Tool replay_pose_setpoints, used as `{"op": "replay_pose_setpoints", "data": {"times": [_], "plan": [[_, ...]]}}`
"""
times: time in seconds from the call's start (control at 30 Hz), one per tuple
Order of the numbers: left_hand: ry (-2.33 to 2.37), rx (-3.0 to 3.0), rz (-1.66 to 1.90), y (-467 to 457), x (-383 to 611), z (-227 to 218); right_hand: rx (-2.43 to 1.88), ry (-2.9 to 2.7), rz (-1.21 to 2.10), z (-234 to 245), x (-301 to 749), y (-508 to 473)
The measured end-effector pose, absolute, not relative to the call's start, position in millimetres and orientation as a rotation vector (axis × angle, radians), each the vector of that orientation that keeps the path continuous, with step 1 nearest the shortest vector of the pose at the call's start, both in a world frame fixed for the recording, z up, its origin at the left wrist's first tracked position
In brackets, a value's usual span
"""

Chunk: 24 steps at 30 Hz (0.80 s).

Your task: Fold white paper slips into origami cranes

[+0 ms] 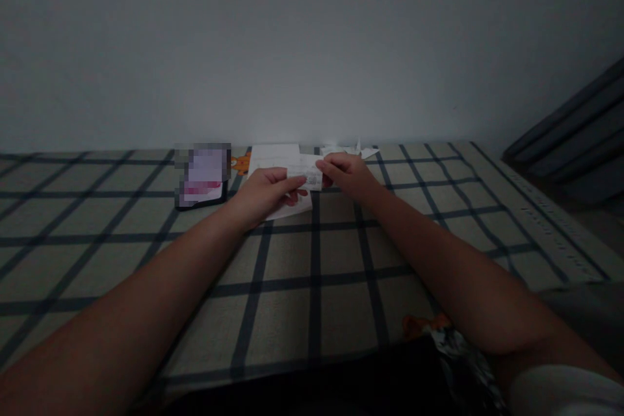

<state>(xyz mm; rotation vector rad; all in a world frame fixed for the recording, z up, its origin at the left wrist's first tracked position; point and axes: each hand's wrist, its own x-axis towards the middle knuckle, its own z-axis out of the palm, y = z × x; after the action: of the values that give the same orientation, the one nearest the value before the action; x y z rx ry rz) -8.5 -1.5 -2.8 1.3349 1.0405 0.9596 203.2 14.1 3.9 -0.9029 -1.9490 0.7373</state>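
A small white printed slip of paper [303, 173], like a receipt, is held up between both hands. My left hand [270, 192] pinches its left side, thumb lying across the front. At the slip's right edge my right hand [342, 170] grips it between thumb and fingers. Beneath and behind my left hand lie white paper sheets [275, 153] on the checked cloth [336, 247]. The small print on the slip is too blurred to read.
Left of the hands, a dark-edged phone or tablet-like object [202, 175] is partly pixelated. Crumpled white paper [369, 152] lies behind my right hand, close to the wall [312, 45]. Grey folded fabric [580, 136] hangs at the far right, past the cloth's edge.
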Motion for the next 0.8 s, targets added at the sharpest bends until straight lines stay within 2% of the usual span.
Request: {"op": "replay_pose_setpoints", "data": {"times": [0.17, 0.33, 0.5, 0.7, 0.8], "plan": [[1.107, 1.553, 0.917, -2.3, -13.1, -0.3, -0.926, -1.913, 0.845, -0.4, 201.9, 15.4], [1.127, 1.556, 0.914, 1.1, -13.6, -2.7, -0.973, -1.882, 0.751, 1.9, 200.8, 13.0], [1.099, 1.408, 1.058, 1.8, -10.1, -1.3, -1.011, -1.775, 0.752, 3.1, 202.4, 12.7], [1.075, 1.34, 1.366, 4.7, -12.0, 0.7, -0.906, -1.91, 0.951, 1.2, 199.5, 11.5], [1.021, 1.323, 1.39, 4.7, -12.6, 0.2, -0.875, -1.962, 1.018, 1.0, 197.3, 9.8]]}}
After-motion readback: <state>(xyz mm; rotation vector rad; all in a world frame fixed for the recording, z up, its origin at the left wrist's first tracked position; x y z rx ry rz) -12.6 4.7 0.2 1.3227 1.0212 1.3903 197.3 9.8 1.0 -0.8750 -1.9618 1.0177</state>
